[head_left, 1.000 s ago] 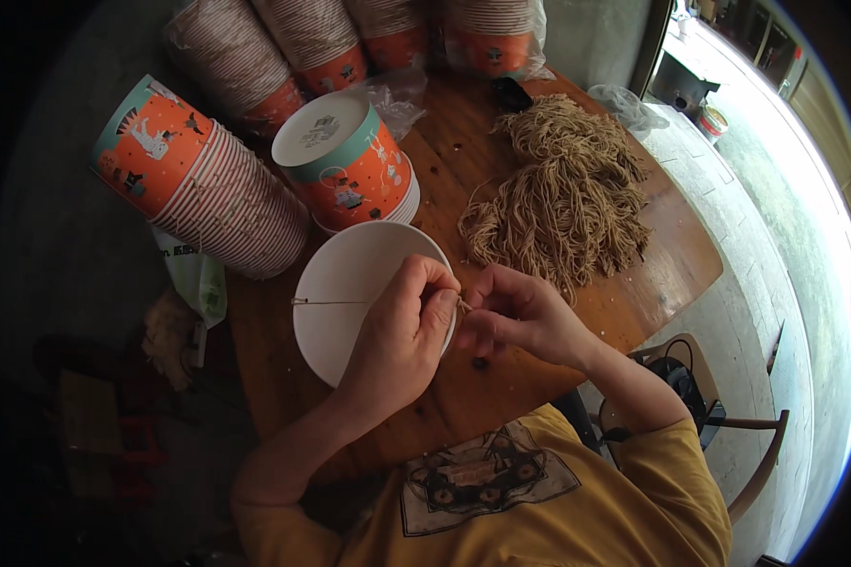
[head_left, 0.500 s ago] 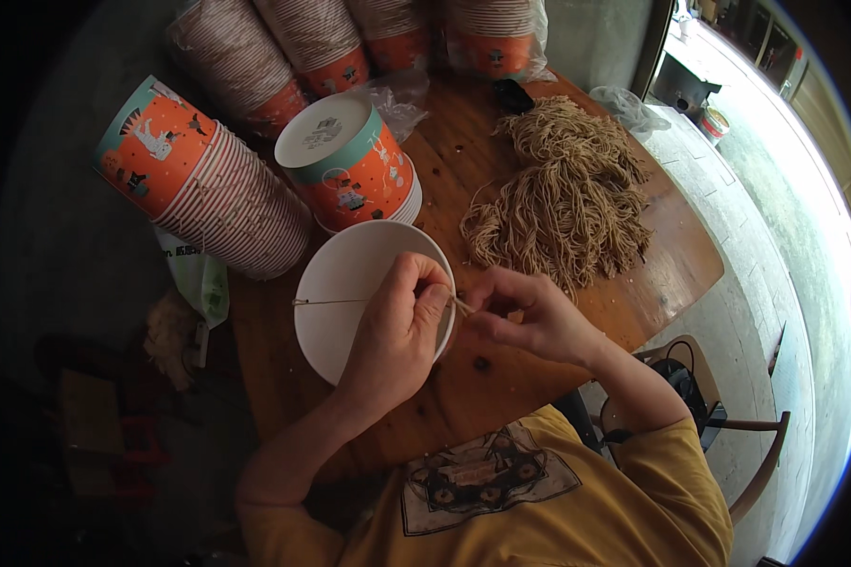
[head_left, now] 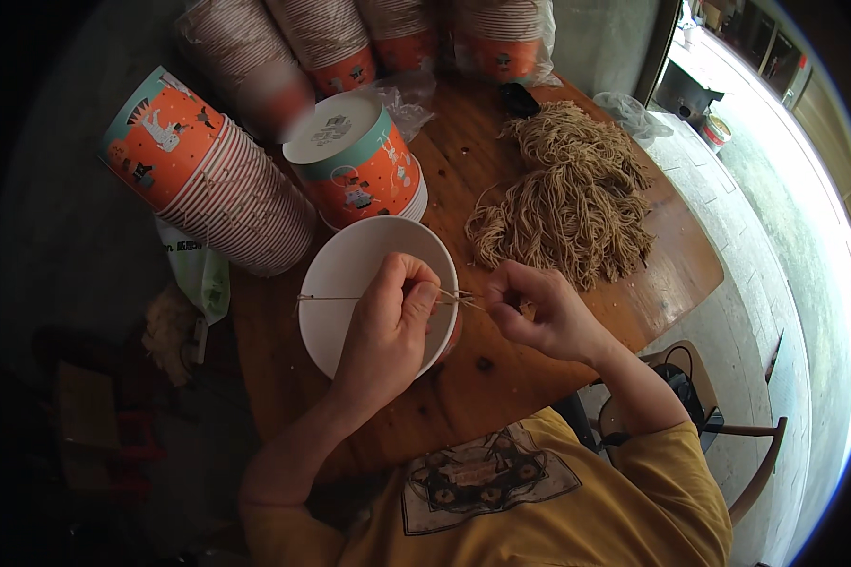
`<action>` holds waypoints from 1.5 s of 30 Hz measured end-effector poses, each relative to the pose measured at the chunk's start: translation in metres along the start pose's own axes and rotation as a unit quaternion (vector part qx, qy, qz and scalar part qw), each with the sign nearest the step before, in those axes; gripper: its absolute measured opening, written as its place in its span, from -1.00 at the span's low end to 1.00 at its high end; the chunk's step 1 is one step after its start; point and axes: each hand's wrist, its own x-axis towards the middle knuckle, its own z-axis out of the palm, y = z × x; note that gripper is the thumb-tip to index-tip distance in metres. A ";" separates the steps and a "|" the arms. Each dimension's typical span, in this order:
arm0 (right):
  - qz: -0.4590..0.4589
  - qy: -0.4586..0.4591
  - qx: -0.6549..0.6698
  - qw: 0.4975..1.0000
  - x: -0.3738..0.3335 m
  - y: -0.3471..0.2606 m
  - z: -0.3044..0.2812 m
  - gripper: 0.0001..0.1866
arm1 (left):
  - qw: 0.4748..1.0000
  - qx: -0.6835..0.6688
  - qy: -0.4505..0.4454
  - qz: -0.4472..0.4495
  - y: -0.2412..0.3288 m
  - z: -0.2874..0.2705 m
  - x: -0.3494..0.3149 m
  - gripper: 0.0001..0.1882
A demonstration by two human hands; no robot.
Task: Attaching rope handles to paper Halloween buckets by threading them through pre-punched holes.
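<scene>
- Head view: the left hand (head_left: 388,326) lies over the open mouth of a white paper bowl (head_left: 350,274) standing upright on the round wooden table (head_left: 444,397). Its thumb and fingers are pressed together, pinching a thin tan string (head_left: 331,299) that runs straight across the bowl from the left rim to the right.
- The right hand (head_left: 539,312) sits just beyond the bowl's right rim, fingertips closed on the other end of the same string, so the string is stretched between the two hands.
- The string looks light, limp and thin. It should slip easily unless it is nipped between fingertip pads, and it is best taken close to its ends, as both hands do here.
- The bowl looks light and thin-walled. It would likely dent if squeezed, so the rim or the base seems the safer place to hold it.
- A loose heap of tan string pieces (head_left: 567,203) lies on the table to the right of the bowl, apart from it.
- A short stack of orange printed bowls (head_left: 355,175) stands bottom-up just behind the white bowl. A long stack (head_left: 213,180) lies on its side to the left, and more stacks (head_left: 340,42) lie at the table's far edge.
</scene>
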 end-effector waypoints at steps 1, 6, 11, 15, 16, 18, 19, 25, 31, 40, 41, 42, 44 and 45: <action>0.006 -0.001 0.000 1.000 0.001 -0.001 0.000 -0.88 | 1.000 -0.008 0.002 0.000 0.001 0.000 0.000 -0.95; 0.043 0.021 0.049 0.998 0.000 -0.009 0.008 -0.86 | 1.000 0.002 0.008 0.025 -0.004 0.002 -0.001 -0.93; -0.006 0.049 -0.052 0.997 0.000 0.000 0.015 -0.86 | 0.999 0.027 -0.015 0.042 -0.004 0.003 -0.002 -0.93; -0.085 0.057 -0.035 0.994 0.001 0.000 0.017 -0.90 | 0.999 0.025 -0.017 0.036 -0.005 0.003 -0.003 -0.93; -0.080 0.048 -0.015 0.996 0.001 -0.001 0.017 -0.91 | 0.999 0.032 -0.017 0.025 -0.005 0.003 -0.002 -0.93; -0.070 0.032 0.006 0.997 -0.003 -0.007 0.015 -0.91 | 0.999 0.034 -0.018 0.007 -0.004 0.004 0.000 -0.93; -0.064 0.017 0.027 0.997 -0.005 -0.009 0.015 -0.91 | 0.999 0.036 -0.009 0.020 -0.003 0.005 0.003 -0.93; 0.068 -0.008 0.108 0.992 -0.008 -0.004 0.014 -0.89 | 1.000 0.020 -0.006 0.023 -0.003 -0.001 -0.001 -0.89; -0.049 0.028 0.046 0.997 0.002 -0.009 -0.006 -0.85 | 0.980 0.185 -0.055 0.045 0.011 0.001 -0.027 -0.74; -0.219 -0.009 -0.120 0.968 0.031 -0.040 -0.023 -0.81 | 0.877 0.437 -0.070 0.187 0.012 -0.033 -0.036 -0.71; -0.234 -0.018 -0.135 0.963 0.034 -0.045 -0.020 -0.80 | 0.877 0.438 -0.066 0.187 0.012 -0.034 -0.037 -0.71; -0.247 -0.029 -0.136 0.959 0.037 -0.050 -0.016 -0.80 | 0.894 0.407 -0.037 0.182 0.011 -0.033 -0.038 -0.72; -0.290 -0.049 -0.128 0.947 0.045 -0.055 -0.007 -0.77 | 0.909 0.377 -0.003 0.178 0.011 -0.028 -0.039 -0.73; -0.294 -0.051 -0.130 0.946 0.048 -0.059 -0.002 -0.77 | 0.932 0.309 0.023 0.190 0.012 -0.022 -0.038 -0.72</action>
